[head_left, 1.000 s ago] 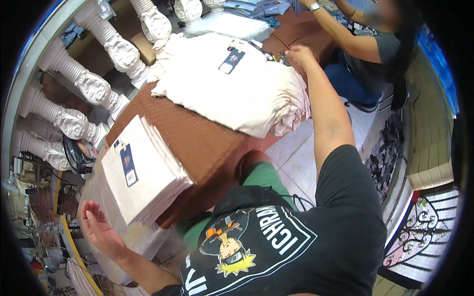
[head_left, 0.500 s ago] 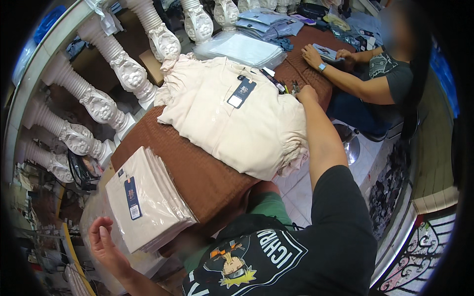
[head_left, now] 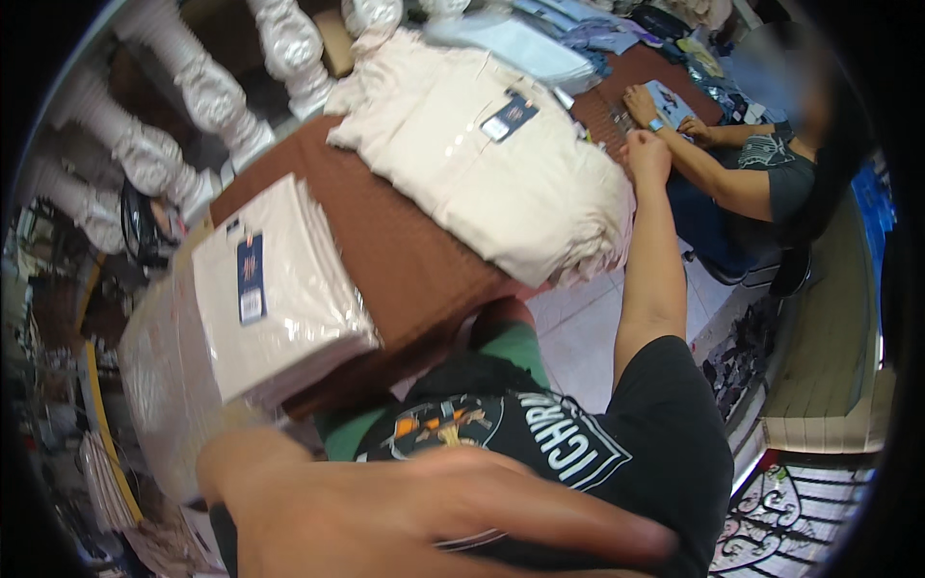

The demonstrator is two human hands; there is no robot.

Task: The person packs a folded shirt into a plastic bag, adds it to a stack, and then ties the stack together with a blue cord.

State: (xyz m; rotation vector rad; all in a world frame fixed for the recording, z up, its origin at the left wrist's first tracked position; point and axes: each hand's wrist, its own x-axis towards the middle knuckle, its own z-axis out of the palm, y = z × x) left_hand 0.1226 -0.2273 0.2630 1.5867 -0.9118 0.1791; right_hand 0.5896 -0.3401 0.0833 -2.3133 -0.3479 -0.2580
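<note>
My left hand (head_left: 376, 506) looms large and blurred at the bottom, close to the camera, its fingers stretched out with nothing seen in them. At the far end of my outstretched right arm, my right hand (head_left: 647, 154) is closed beside the pile of cream garments (head_left: 482, 164); what it grips, if anything, is hidden. On top of the pile lies a dark blue hang tag (head_left: 509, 118). Nearer on the left, a stack of folded cream garments in clear plastic bags (head_left: 289, 289) has another dark tag (head_left: 251, 275) on top.
A brown cloth (head_left: 395, 250) covers the table. Clear plastic bags (head_left: 511, 43) lie behind the pile, with blue garments farther back. At right, a seated co-worker's hand (head_left: 641, 101) rests by a light blue folded item (head_left: 670, 101). White balusters (head_left: 207, 91) line the left.
My left hand has risen from beside the bagged stack to right before the camera. My right hand has drawn away from the small tools by the pile. The whole view has shifted.
</note>
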